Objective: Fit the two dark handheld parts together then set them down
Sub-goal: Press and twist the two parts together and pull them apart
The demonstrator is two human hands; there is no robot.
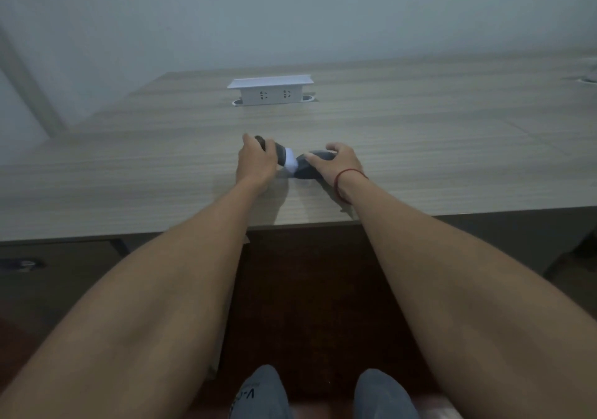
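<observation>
Both hands meet over the middle of the wooden table (420,147). My left hand (255,161) is wrapped around a dark cylindrical part (278,153) whose white end (290,164) points right. My right hand (339,165) grips a dark rounded part (305,169), fingers curled over its top. The white end touches the rounded part between the hands. Both parts are low, at or just above the tabletop; much of each is hidden by the fingers.
A white socket box (270,90) with two outlets stands upright at the back centre of the table. The table's front edge (290,223) runs just behind my forearms. A red string is around the right wrist. A pale wall rises beyond.
</observation>
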